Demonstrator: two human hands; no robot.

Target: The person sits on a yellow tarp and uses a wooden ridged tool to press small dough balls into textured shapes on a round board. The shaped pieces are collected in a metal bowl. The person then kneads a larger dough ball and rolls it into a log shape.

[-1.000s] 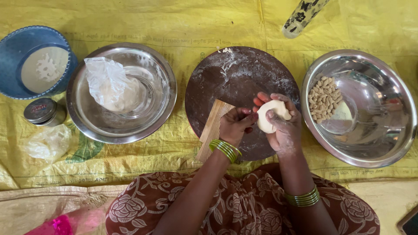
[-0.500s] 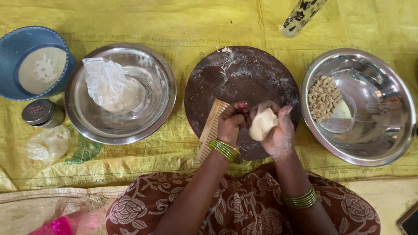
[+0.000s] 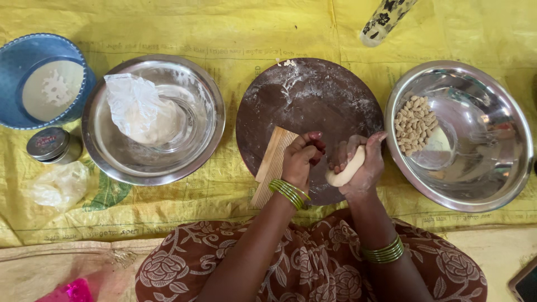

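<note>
while a yellow printed sheet (image 3: 235, 33) covers the whole floor, everything else lies on it. at the right sits a big steel bowl (image 3: 492, 168) with a heap of small pale shaped pieces (image 3: 415, 124) against its left inner wall. left of centre stands a second steel bowl (image 3: 100, 151), holding a crumpled clear plastic bag (image 3: 131, 100) over white flour. between the two bowls lies a round dark wooden board (image 3: 302, 95), dusted with flour. at the far left a blue basket-like container (image 3: 22, 50) holds a pale disc. at the top edge, a patterned black-and-white roll (image 3: 386, 19) lies tilted. a ribbed wooden paddle (image 3: 272, 165) rests slanted across the board's lower left rim. a small round tin (image 3: 49, 144) stands under the blue container, with a loose scrap of plastic (image 3: 59, 184) just below it.

over the board's near edge, the right hand (image 3: 366, 168) has its grip closed around a lump of pale dough (image 3: 347, 168). the left hand (image 3: 299, 162), wearing green bangles (image 3: 289, 193), is curled beside the paddle, its fingertips pinched toward the dough; whether they hold a bit of it cannot be told.
</note>
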